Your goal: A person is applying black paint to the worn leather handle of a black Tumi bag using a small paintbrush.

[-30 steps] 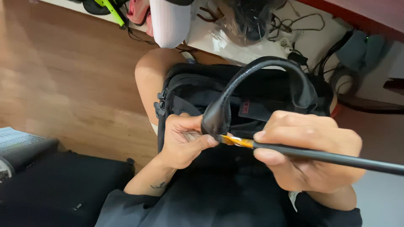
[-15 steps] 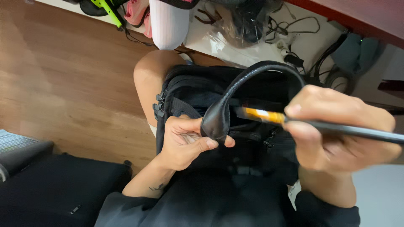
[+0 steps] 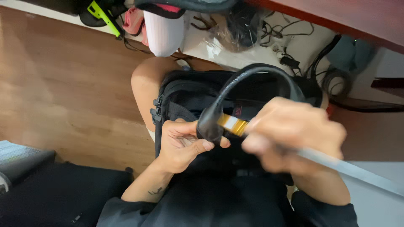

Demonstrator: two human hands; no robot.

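Left hand [image 3: 183,145]: palm up, forearm rising from lower left, wrist bent back. Fingers curl round the fat black end of the strap [image 3: 252,80] and pinch it between thumb and fingertips. The strap arcs up and right over the bag [image 3: 185,96], which lies on the person's lap with a bare knee [image 3: 145,80] at its left edge.

Brush [image 3: 231,124]: gold ferrule shows just right of the pinched end, tip touching or buried against the black; its long dark handle runs off to the lower right.

Right hand [image 3: 294,141]: blurred by motion, knuckles up, closed round the handle near the ferrule. Exact finger placement can't be told.

Risks, as judged:
- The grip sits close to the brush tip; a fast stroke could smear onto the left fingertips.
- The pinch is small; a push from the brush could twist the strap end loose.
- The long handle gives leverage, so the tip may skid onto the bag.
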